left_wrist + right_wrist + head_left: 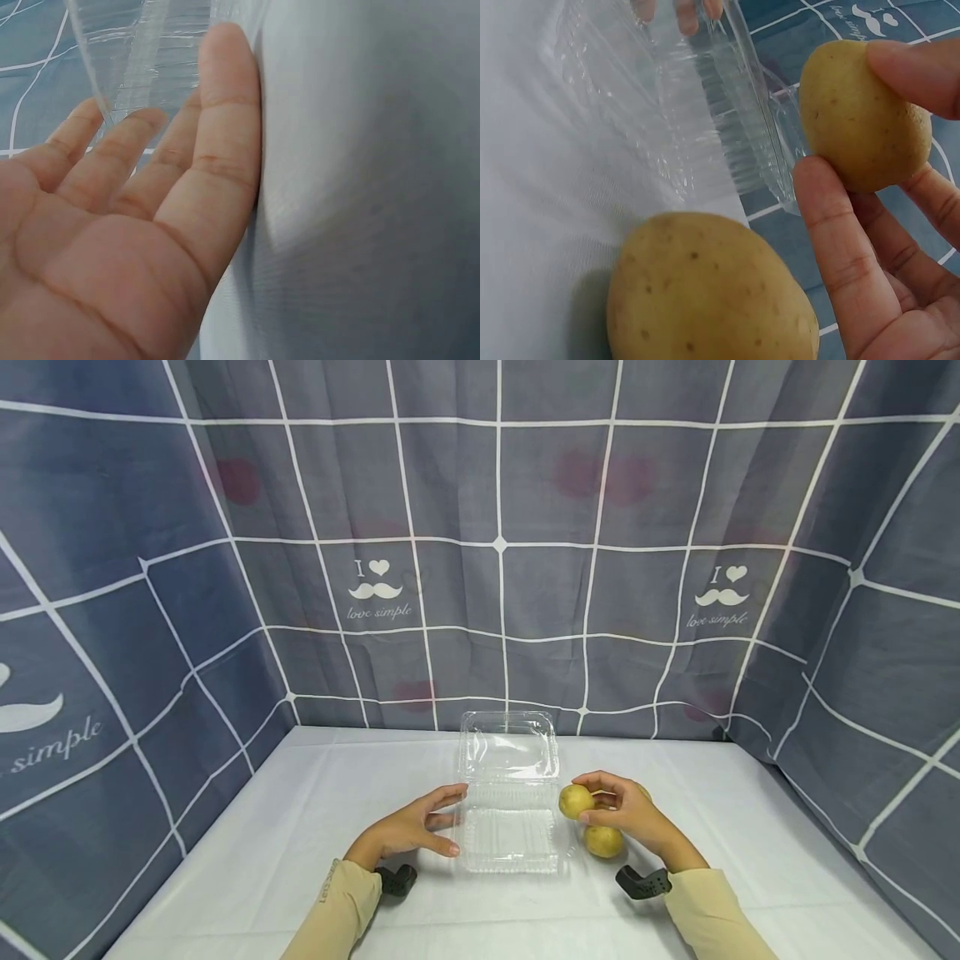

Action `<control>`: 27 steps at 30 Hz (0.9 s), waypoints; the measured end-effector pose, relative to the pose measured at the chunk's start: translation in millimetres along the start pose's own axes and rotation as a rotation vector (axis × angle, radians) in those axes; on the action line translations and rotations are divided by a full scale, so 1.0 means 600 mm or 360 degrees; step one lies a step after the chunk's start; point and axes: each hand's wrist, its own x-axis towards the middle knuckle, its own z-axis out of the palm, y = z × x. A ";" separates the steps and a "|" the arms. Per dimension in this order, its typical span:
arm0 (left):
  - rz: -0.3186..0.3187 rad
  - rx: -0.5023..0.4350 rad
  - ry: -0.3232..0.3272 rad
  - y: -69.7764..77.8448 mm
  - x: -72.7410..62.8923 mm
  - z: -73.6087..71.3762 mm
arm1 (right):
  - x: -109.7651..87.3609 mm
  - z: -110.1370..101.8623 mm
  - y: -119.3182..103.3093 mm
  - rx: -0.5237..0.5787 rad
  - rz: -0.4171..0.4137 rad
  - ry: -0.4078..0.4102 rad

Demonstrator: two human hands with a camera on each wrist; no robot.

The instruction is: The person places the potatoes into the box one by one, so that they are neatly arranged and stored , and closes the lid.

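Note:
A clear plastic clamshell container (508, 839) lies on the table with its lid (508, 745) raised at the back. My left hand (412, 827) is at the container's left side, fingers loosely extended, fingertips right at its edge. In the left wrist view the palm and fingers (225, 142) show beside the clear plastic. My right hand (630, 814) pinches a small yellow potato (859, 112) between thumb and fingers, near the container's right edge. Another potato (603, 842) rests on the table just below that hand. A further potato (644, 792) is mostly hidden behind the hand.
A white cloth (247, 868) covers the table. Dark blue-grey curtains (457, 585) with white grid lines stand at the back and both sides. Black wrist cameras (642, 883) are strapped below both hands, close over the cloth.

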 end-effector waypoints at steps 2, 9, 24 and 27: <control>0.0006 -0.0007 -0.0005 0.000 0.000 0.001 | -0.001 0.002 -0.003 0.0001 0.0004 0.0005; -0.0015 0.0002 0.0006 -0.001 0.001 0.001 | 0.000 0.009 -0.008 0.0069 -0.0012 -0.0069; -0.0018 0.0011 0.0020 0.005 -0.001 0.005 | 0.013 0.030 -0.016 0.0133 -0.0037 -0.0106; -0.0026 0.0011 0.0024 0.008 -0.002 0.006 | 0.015 0.034 -0.015 0.0127 -0.0054 -0.0108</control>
